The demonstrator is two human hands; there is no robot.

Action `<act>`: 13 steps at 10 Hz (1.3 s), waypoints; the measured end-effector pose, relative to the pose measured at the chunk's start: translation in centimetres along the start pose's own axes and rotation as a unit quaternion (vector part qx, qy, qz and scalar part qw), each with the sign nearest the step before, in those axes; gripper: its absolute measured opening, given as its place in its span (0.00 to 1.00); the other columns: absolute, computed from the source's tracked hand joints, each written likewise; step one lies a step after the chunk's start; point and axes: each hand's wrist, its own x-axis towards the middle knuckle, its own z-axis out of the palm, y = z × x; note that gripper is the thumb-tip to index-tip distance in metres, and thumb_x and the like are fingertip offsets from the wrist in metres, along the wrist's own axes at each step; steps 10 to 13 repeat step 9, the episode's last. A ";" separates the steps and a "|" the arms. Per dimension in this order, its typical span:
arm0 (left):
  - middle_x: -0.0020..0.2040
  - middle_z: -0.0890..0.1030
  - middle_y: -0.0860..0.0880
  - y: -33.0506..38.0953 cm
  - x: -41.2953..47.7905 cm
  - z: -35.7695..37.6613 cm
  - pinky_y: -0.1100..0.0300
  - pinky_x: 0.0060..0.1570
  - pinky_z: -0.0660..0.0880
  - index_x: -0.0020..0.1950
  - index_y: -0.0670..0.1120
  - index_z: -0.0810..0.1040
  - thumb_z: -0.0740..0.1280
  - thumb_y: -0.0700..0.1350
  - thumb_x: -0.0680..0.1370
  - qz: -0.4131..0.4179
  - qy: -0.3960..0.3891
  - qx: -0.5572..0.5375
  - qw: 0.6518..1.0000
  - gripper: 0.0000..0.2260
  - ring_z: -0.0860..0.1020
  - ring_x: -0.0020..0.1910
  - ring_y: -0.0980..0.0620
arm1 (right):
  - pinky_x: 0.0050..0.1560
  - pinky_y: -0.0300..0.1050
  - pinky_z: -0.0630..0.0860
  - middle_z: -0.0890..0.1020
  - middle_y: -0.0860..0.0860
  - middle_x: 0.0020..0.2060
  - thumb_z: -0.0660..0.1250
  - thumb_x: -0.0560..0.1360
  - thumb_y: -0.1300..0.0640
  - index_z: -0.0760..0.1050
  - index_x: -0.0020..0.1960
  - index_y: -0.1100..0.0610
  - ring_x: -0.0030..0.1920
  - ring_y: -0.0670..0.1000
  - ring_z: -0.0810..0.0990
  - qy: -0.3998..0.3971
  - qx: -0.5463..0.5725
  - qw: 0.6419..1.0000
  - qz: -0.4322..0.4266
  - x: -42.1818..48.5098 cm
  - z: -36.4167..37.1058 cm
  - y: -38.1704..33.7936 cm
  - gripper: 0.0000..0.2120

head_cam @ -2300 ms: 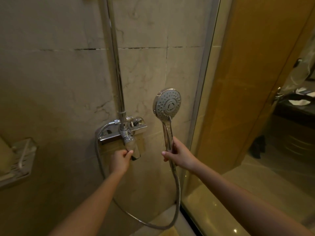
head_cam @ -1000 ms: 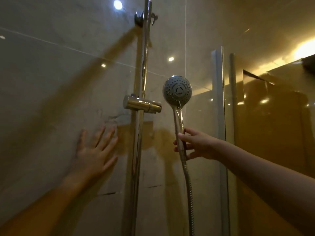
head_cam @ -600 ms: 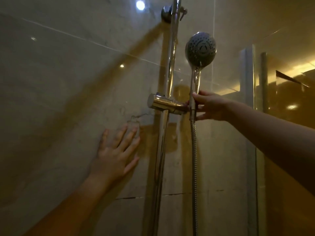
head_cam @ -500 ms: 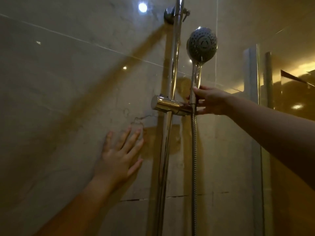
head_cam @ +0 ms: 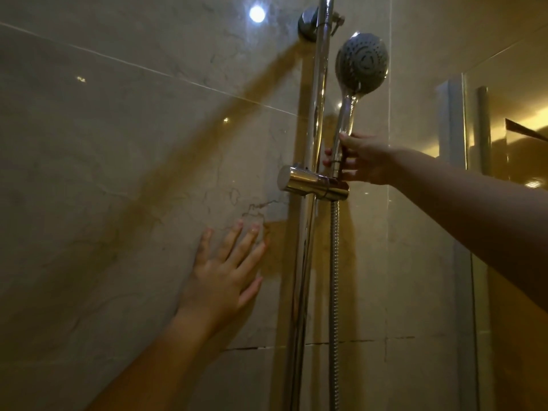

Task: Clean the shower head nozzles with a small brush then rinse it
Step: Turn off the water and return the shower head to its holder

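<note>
Shower head handle is what the fingers of the right hand curl around, with the thumb laid on the near side of the chrome stem, just above the holder. The nozzle face stands upright above that grip and is turned toward the camera, close beside the rail. The handle's lower end meets the holder's right end, and the hose hangs straight down from there. Whether the handle is fully seated in the socket I cannot tell.

The left hand holds nothing. Its fingers are straight and spread, and the palm lies flat on the wall to the left of the rail, apparently as a brace. A glass panel stands at the right.

No brush is in view, and no water shows at the nozzles. So I judge the step in hand to be seating the head in its holder, not scrubbing it. How far the scrubbing and rinsing have got cannot be read here.

The next move calls for a straight downward press along the socket's line until the handle sits firm. The hose should hang free beneath it. The right fingers should loosen only once the head holds its own tilt.
</note>
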 end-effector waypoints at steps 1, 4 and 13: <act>0.77 0.54 0.48 0.0 0.1 0.1 0.37 0.70 0.50 0.75 0.51 0.57 0.52 0.59 0.77 0.001 -0.001 0.001 1.000 0.27 0.50 0.77 0.46 | 0.38 0.48 0.81 0.81 0.54 0.49 0.60 0.80 0.53 0.69 0.66 0.55 0.47 0.52 0.84 0.001 -0.002 1.000 -0.001 -0.3 0.1 0.3 0.15; 0.77 0.54 0.48 -0.1 0.0 0.1 0.37 0.71 0.50 0.75 0.51 0.57 0.52 0.59 0.77 0.002 0.006 0.003 1.000 0.27 0.50 0.77 0.46 | 0.44 0.50 0.77 0.81 0.52 0.48 0.58 0.81 0.51 0.69 0.67 0.55 0.47 0.50 0.82 -0.005 -0.044 0.999 -0.024 -1.7 0.4 1.8 0.16; 0.77 0.56 0.47 -0.2 0.0 0.0 0.38 0.71 0.49 0.74 0.50 0.59 0.52 0.58 0.77 0.009 0.027 -0.005 1.000 0.26 0.50 0.76 0.46 | 0.56 0.53 0.77 0.79 0.51 0.49 0.60 0.80 0.51 0.73 0.54 0.52 0.53 0.51 0.78 0.049 -0.093 0.994 -0.019 -4.5 0.0 5.4 0.07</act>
